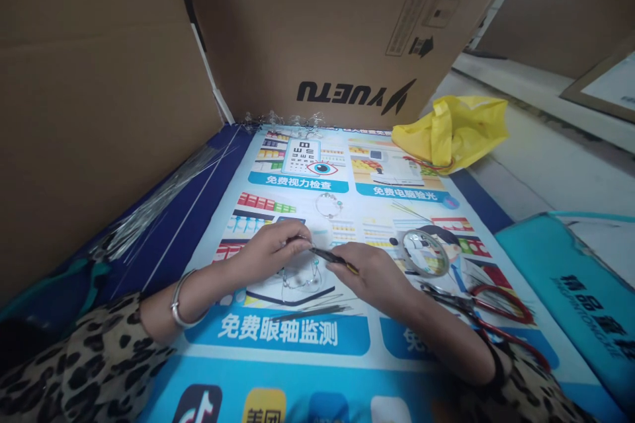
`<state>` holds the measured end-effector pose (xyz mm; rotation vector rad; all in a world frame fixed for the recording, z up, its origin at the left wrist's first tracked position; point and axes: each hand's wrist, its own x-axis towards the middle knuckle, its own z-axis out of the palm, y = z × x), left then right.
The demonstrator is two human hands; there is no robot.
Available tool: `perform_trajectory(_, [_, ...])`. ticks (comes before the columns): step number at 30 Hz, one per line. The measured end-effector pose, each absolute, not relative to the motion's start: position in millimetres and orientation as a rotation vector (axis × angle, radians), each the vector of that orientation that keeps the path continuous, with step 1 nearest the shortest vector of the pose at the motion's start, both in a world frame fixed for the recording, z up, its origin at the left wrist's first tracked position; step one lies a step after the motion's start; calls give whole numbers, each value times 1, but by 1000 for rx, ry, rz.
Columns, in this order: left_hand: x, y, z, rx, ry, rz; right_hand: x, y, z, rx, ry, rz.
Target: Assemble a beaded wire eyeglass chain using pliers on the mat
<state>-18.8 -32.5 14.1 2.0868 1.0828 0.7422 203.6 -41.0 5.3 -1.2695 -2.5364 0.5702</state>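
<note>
My left hand (270,250) is closed, pinching the end of a thin beaded wire piece (316,272) between thumb and fingertips. Its clear and greenish beads hang in a loop below the fingers. My right hand (377,275) is wrapped round small pliers (342,260) with dark jaws and a bit of yellow on the handle. The jaw tips meet the wire at my left fingertips; whether they grip it is too small to tell. Just beyond lies a finished-looking beaded ring (329,205). Several short wires (317,312) rest on the printed poster (342,370) nearer to me.
Red-handled scissors (501,304) and a tape roll (425,253) lie right of my right hand. A yellow plastic bag (451,132) and a teal box (570,291) are farther right. Cardboard (317,26) walls the back. Long wires (149,208) lie left, near a teal-handled tool (94,271).
</note>
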Motion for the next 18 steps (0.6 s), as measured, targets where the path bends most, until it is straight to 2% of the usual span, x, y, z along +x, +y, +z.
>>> perform_trajectory(7, [-19, -31, 8, 1629, 1044, 537, 200, -44, 7, -1341, -2539, 445])
perform_trajectory(18, [-23, -28, 8, 1615, 1056, 409, 198, -46, 6, -1371, -2574, 331])
